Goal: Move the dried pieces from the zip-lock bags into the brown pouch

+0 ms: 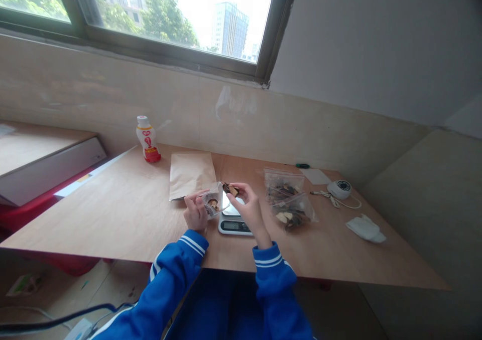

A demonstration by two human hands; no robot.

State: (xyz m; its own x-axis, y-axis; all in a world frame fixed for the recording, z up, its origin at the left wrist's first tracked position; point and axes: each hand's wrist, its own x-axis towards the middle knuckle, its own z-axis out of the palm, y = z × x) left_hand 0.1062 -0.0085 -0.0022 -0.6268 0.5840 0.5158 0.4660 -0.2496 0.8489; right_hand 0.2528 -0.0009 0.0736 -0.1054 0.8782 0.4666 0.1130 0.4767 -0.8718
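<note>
My left hand (196, 211) is closed on the edge of a small clear plastic bag (217, 210) with some dried slices inside. Between the thumb and fingers of my right hand (246, 205) are dark-edged dried slices (231, 190), perhaps dried mushroom, held beside the bag's upper right edge. Beneath both hands lies a white digital kitchen scale (235, 227); its display digits are too small to read. To the right are two clear zip bags (295, 214) of similar dark and pale slices, one overlapping the other. A brown kraft paper pouch (192, 174) lies flat behind my left hand.
On the table (113, 209), a white and red drink bottle (148, 140) stands at the back left. Rightward are a white dome camera (339, 189) with its cable, a crumpled white tissue (365, 228), a pale card (315, 176) and a dark green-handled tool (302, 165). A wall runs behind.
</note>
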